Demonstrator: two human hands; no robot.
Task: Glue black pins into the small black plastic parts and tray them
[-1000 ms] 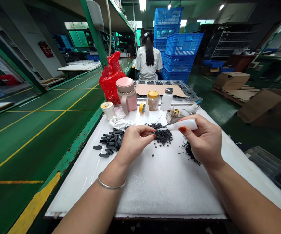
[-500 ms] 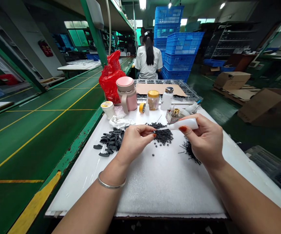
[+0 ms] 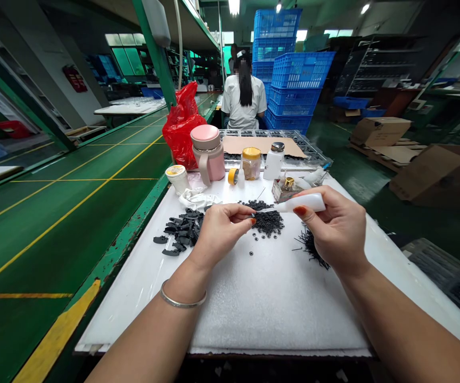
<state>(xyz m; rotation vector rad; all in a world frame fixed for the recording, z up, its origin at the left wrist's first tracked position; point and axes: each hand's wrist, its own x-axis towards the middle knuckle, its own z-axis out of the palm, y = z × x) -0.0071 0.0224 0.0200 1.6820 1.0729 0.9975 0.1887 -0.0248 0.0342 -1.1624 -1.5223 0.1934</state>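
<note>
Tiny dark piece (image 3: 253, 216), too small to make out and nearly hidden, sits pinched in the left hand (image 3: 222, 231), right at the thin nozzle of a white squeeze bottle (image 3: 304, 202) gripped in the right hand (image 3: 334, 229). Just beyond the hands, a heap of black rings (image 3: 268, 224) lies on white foam (image 3: 270, 303); black rubber pieces (image 3: 182, 230) lie left of the left hand. Farther ahead stand a pink mug (image 3: 208, 154) and a yellow-lidded jar (image 3: 251, 164), its tan contents unclear.

Camera: single head-worn unit | Position: above near edge of foam-topped workbench (image 3: 278, 308) | Heading: forward and down, 12 o'clock | Range: close to left hand (image 3: 222, 231) and right hand (image 3: 334, 229)
</note>
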